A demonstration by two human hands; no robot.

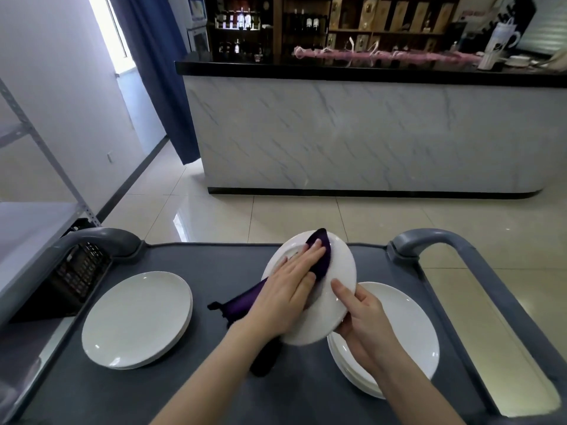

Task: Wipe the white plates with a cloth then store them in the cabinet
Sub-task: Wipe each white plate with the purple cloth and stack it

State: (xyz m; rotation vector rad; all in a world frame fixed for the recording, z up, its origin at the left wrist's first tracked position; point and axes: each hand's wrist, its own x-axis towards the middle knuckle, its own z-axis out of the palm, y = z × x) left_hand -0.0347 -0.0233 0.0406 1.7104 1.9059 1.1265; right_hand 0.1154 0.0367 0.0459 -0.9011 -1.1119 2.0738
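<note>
Purple cloth [324, 256] is pressed flat against the plate [342, 266] by the left hand [291, 282], its fingers straight and laid together over the fabric, nothing gripped. The cloth's tail is trailed off the plate's left edge and down towards the grey cart [214, 265]. The plate is held tilted above the cart. Its near rim is clamped by the right hand [363, 319], with the forefinger laid along the face and the other fingers curled behind. Just beneath that hand, a stack [409, 332] of white plates is seen on the cart's right side. A second stack [135, 320] is set well apart, on the left. Beyond the cart, a marble-fronted bar [352, 133] is faced across the tiled floor [306, 216].
</note>
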